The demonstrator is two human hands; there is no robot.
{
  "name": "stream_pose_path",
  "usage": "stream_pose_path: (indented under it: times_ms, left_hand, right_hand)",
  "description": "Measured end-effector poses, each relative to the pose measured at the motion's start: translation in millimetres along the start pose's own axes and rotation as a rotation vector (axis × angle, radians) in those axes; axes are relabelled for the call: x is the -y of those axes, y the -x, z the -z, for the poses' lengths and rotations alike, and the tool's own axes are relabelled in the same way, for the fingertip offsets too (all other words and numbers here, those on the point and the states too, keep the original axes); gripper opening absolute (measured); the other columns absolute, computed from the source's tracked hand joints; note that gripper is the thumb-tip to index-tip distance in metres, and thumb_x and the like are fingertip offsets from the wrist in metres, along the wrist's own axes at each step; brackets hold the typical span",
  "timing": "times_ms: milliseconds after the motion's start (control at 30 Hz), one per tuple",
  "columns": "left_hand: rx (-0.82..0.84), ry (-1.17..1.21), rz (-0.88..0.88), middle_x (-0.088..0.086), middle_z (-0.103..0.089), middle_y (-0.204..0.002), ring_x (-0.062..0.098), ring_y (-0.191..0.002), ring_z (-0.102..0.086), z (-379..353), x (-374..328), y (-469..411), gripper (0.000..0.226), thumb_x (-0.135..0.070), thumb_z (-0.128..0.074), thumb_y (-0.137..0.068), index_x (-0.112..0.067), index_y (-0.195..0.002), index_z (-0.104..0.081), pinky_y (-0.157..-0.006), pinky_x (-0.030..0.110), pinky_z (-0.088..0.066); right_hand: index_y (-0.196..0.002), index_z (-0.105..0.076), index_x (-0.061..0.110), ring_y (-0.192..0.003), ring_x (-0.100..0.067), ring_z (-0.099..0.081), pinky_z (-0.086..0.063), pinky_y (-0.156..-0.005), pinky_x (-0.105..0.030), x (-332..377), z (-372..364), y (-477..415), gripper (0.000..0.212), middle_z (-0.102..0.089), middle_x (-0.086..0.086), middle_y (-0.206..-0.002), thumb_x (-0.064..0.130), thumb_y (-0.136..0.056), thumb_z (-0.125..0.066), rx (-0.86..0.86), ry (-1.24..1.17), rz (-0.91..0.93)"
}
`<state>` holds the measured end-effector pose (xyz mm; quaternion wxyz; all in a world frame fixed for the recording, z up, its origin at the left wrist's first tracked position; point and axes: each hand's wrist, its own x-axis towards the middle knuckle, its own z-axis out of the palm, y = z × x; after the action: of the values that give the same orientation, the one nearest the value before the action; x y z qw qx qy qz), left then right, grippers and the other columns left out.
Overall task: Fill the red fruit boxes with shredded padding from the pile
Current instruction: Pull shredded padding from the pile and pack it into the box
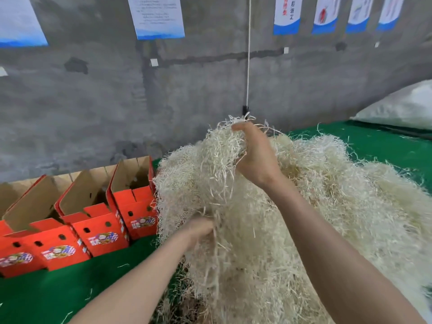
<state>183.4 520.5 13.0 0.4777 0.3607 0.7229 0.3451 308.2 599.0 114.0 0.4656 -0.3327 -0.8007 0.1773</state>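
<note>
Both hands (pixel 256 153) apparently gripping shredded padding (pixel 327 206)

Pale padding pile (pixel 327 206) beside red boxes (pixel 98 232)

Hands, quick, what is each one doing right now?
Left hand: closed in the shredded padding, fingers buried.
Right hand: closed on a raised clump of padding.
</note>
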Motion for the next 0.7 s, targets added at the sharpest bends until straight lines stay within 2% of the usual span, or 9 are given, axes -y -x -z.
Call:
stream_pose_path:
  times_ms: [167,233,300,333,400,467,533,633,700]
  left_hand:
    - [0.049,1.123,-0.183,0.008,-0.055,-0.082,0.019,-0.067,-0.055,58,6,7,0.024,-0.002,-0.053,-0.068,-0.013,-0.087,-0.046,-0.066,0.034,-0.05]
    - [0.02,1.031,-0.355,0.007,-0.059,-0.109,0.022,-0.089,-0.062,55,6,15,0.048,-0.015,-0.065,-0.069,-0.02,-0.115,-0.05,-0.079,0.043,-0.051]
    - [0.006,0.733,-0.449,-0.001,-0.037,-0.144,0.022,-0.127,-0.045,44,3,22,0.106,-0.026,-0.081,-0.06,-0.035,-0.146,-0.019,-0.106,0.051,-0.034]
    - [0.007,0.612,-0.462,0.0,-0.04,-0.143,0.02,-0.128,-0.044,37,3,27,0.119,-0.028,-0.088,-0.048,-0.029,-0.147,-0.022,-0.109,0.047,-0.031]
    - [-0.055,0.46,-0.359,0.002,-0.061,-0.121,0.018,-0.114,-0.055,32,2,30,0.08,-0.026,-0.088,-0.046,-0.013,-0.118,-0.058,-0.102,0.032,-0.037]
    - [-0.243,0.422,-0.211,0.009,-0.06,-0.119,0.022,-0.109,-0.055,28,0,29,0.022,-0.014,-0.067,-0.08,-0.01,-0.101,-0.063,-0.084,0.019,-0.04]
    - [-0.362,0.583,-0.046,0.018,-0.056,-0.12,0.029,-0.107,-0.054,34,0,21,0.023,-0.005,-0.042,-0.095,-0.001,-0.111,-0.058,-0.069,0.013,-0.043]
    - [-0.088,1.027,-0.136,0.014,-0.06,-0.083,0.026,-0.075,-0.057,47,-3,18,0.023,-0.007,-0.038,-0.093,-0.009,-0.086,-0.06,-0.067,0.033,-0.047]
    - [-0.072,1.205,-0.181,0.016,-0.067,-0.078,0.029,-0.077,-0.062,56,3,20,0.026,-0.02,-0.041,-0.095,-0.006,-0.085,-0.061,-0.07,0.041,-0.051]
  right_hand:
    - [-0.125,-0.048,0.013,-0.112,-0.02,-0.047,-0.032,-0.084,-0.016,-6,-8,-2,0.071,-0.05,-0.007,-0.124,-0.017,-0.06,-0.057,-0.007,0.145,0.085]
    - [-0.126,-0.047,0.014,-0.11,-0.02,-0.047,-0.035,-0.086,-0.018,3,-14,-1,0.072,-0.05,-0.007,-0.122,-0.017,-0.061,-0.056,0.008,0.176,0.127]
    - [-0.126,-0.047,0.016,-0.111,-0.02,-0.048,-0.042,-0.089,-0.023,17,-23,4,0.074,-0.05,-0.006,-0.123,-0.018,-0.061,-0.052,0.104,0.125,0.168]
    - [-0.126,-0.047,0.016,-0.112,-0.02,-0.049,-0.045,-0.089,-0.026,26,-28,9,0.073,-0.05,-0.005,-0.125,-0.018,-0.061,-0.051,0.198,0.061,0.184]
    - [-0.127,-0.048,0.014,-0.114,-0.018,-0.049,-0.045,-0.092,-0.024,39,-36,18,0.07,-0.052,-0.004,-0.128,-0.017,-0.064,-0.053,0.419,-0.052,0.235]
    - [-0.134,-0.042,0.016,-0.119,-0.013,-0.045,-0.038,-0.093,-0.013,42,-33,20,0.073,-0.047,-0.001,-0.135,-0.013,-0.068,-0.058,0.634,-0.064,0.245]
    - [-0.138,-0.036,0.026,-0.116,-0.007,-0.047,-0.042,-0.093,-0.015,37,-15,16,0.078,-0.043,0.006,-0.136,-0.006,-0.074,-0.065,0.792,-0.142,0.164]
    - [-0.134,-0.041,0.03,-0.113,-0.007,-0.05,-0.049,-0.094,-0.034,21,17,3,0.071,-0.046,0.008,-0.133,0.004,-0.075,-0.072,0.449,-0.365,0.018]
    - [-0.145,-0.024,0.028,-0.13,-0.008,-0.033,-0.031,-0.111,-0.04,2,26,-2,0.095,-0.028,0.007,-0.148,0.018,-0.069,-0.079,0.378,-0.223,-0.085]
